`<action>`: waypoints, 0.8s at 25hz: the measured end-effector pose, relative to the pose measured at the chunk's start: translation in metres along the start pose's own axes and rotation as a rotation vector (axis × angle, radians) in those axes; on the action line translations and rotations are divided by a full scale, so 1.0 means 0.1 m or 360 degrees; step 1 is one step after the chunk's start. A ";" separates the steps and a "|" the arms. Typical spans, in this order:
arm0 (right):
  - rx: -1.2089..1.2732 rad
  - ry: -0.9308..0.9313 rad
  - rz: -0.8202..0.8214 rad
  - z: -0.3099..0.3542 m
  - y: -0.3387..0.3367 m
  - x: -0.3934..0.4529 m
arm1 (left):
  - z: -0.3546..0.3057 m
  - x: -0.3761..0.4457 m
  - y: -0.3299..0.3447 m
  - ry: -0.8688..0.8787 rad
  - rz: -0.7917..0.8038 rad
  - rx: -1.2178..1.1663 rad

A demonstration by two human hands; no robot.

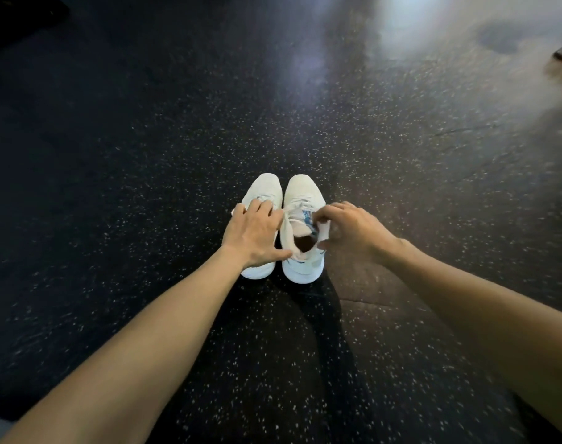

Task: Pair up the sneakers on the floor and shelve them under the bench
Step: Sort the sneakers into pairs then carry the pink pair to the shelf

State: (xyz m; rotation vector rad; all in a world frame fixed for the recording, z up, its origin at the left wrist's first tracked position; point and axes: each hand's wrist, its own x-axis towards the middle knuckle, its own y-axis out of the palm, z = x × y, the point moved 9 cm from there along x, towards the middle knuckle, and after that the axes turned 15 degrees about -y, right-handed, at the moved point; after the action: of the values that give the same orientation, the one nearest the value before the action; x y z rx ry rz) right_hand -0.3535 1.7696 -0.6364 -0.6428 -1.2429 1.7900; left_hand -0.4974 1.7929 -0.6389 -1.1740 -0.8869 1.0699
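Bare forearms reach down; left hand [254, 232] lies spread on left white mesh sneaker [262, 190], right hand [353, 232] pinches right white mesh sneaker [300, 193] collar. Lift both level, heels aligned.

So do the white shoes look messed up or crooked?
Nothing stands out. The two white sneakers stand upright, side by side on the speckled floor, toes pointing away. The left hand rests on one; the right hand pinches the other's collar.

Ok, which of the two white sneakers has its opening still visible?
The right sneaker: its dark opening shows beside the right hand. The left hand covers the left sneaker.
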 end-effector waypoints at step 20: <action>-0.0314 0.1702 -0.0256 -1.24 -1.55 -4.75 | -3.74 -0.75 -0.71 0.1071 0.0297 -0.0255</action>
State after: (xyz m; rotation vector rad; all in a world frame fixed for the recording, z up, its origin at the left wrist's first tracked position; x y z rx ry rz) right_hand 0.0416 1.4479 -0.5636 -1.3300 -0.6736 0.9120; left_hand -0.1521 1.6169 -0.6378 -1.6402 -0.3407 0.6736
